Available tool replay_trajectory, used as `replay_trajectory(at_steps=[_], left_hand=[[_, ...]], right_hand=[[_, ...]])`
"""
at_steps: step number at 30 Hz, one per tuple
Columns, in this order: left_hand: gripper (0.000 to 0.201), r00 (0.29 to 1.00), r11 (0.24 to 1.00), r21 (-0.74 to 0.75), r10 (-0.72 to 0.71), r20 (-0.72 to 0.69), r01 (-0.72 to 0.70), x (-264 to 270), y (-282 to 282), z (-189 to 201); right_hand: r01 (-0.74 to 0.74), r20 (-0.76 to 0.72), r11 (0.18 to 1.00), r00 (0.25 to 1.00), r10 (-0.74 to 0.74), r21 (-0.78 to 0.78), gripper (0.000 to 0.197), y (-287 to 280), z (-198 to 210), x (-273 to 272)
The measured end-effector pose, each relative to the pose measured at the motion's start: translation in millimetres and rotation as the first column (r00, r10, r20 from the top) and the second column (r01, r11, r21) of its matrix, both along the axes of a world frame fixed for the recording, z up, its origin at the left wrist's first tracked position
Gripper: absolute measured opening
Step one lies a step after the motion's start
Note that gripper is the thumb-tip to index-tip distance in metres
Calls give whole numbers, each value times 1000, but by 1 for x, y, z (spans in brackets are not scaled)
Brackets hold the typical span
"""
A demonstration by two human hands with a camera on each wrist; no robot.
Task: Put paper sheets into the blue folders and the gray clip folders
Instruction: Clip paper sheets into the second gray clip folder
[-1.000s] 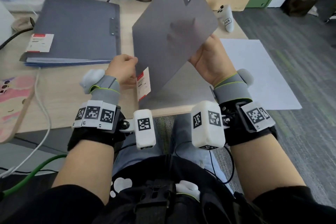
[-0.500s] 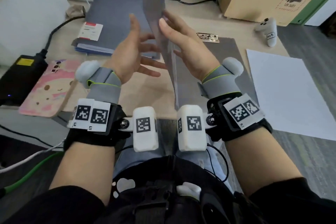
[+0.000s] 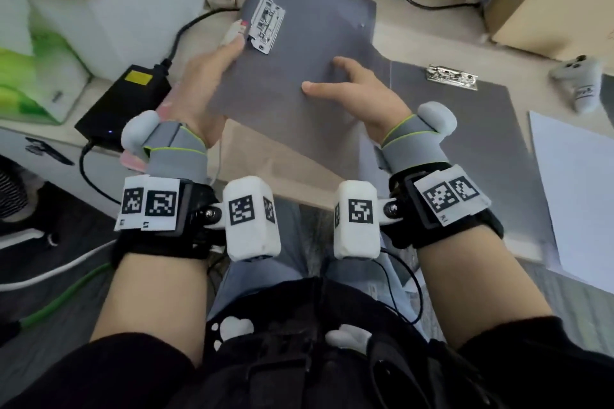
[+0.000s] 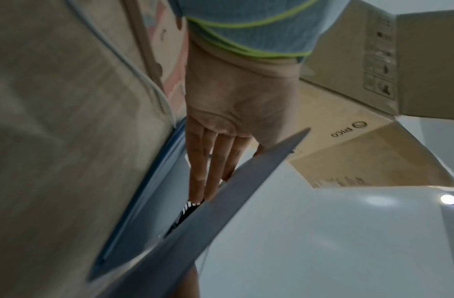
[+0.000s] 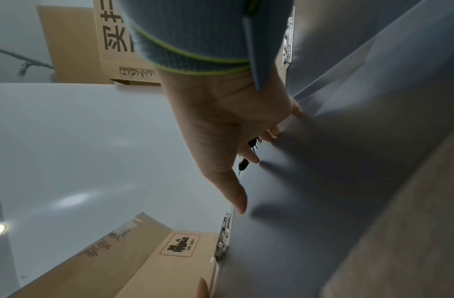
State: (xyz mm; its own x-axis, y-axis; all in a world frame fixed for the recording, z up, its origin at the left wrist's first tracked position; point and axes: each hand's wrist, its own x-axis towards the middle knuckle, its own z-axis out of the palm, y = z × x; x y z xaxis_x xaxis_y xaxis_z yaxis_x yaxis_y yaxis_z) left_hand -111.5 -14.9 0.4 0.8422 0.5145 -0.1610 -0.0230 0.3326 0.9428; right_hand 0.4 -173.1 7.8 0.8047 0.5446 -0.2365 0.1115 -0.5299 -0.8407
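A gray clip folder lies open across the desk. Its left flap [image 3: 299, 53], which carries a metal clip [image 3: 267, 25], is tilted up off the desk. My left hand [image 3: 212, 76] pinches that flap's left edge, thumb on top beside the clip and straight fingers [image 4: 208, 171] underneath. My right hand [image 3: 352, 90] rests spread on the flap's inner face, its fingertips [image 5: 254, 159] touching it. The folder's right half [image 3: 471, 129] lies flat with a second clip [image 3: 452, 76]. A white paper sheet [image 3: 578, 196] lies at the right. A blue folder [image 4: 154, 181] sits under the raised flap.
A black power adapter [image 3: 126, 100] with its cable sits left of the folder. A white controller [image 3: 581, 86] lies at the far right, with cardboard boxes [image 3: 548, 3] behind it. A green and white packet [image 3: 30, 76] is at the far left. The desk's front edge runs just ahead of my wrists.
The flap stood upright between my open hands; it has swung over to the left. My left hand has taken its edge and my right hand now rests on it.
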Motion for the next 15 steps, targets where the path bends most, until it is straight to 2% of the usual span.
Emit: replay_trajectory(at_steps=[2,5,7,10,12,15], left_hand=[[45,995,996,14,93,-24,-93,-5,2,-7],[14,986,981,137,149,-76,-138,-11,9,-20],[22,989,975,206,102,-111,-78,-15,12,-24],[18,991,961,277,30,-133,9,-19,14,-30],[20,983,953,300,17,-183,39,-20,16,-34],[20,964,946,324,80,-252,6,-15,18,-36]], right_hand=[[50,2,999,999,-50,-22,113,0,-6,3],[119,-1,991,993,-119,-63,116,-6,-16,8],[156,-24,983,987,-159,-98,120,-10,-21,11],[193,-48,966,978,-204,-172,130,-11,-26,13],[180,-36,954,980,-194,-241,122,-9,-28,15],[149,-12,937,987,-161,-316,109,-10,-32,21]])
